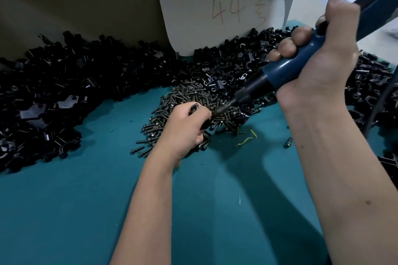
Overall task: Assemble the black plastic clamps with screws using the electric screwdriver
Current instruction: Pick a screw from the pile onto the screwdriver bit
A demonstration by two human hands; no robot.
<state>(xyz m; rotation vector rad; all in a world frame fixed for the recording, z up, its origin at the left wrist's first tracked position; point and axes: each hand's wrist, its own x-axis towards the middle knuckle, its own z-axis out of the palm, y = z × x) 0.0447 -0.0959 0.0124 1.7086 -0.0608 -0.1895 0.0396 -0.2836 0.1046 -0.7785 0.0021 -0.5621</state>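
My right hand point(318, 64) grips the blue electric screwdriver point(288, 71), which slants down to the left. Its bit tip point(217, 112) meets a small black clamp point(197, 107) that my left hand point(185, 129) holds with curled fingers just above the screw pile point(189, 101). The clamp is mostly hidden by my fingers. A long heap of black plastic clamps point(64, 84) runs across the back of the teal table point(86, 200) from left to right.
A white card point(221, 6) marked "44" leans against the brown back wall. A yellow-green rubber band point(247, 139) and a stray screw point(288, 142) lie on the mat right of the screw pile. A dark cable point(379, 101) curves down at the right.
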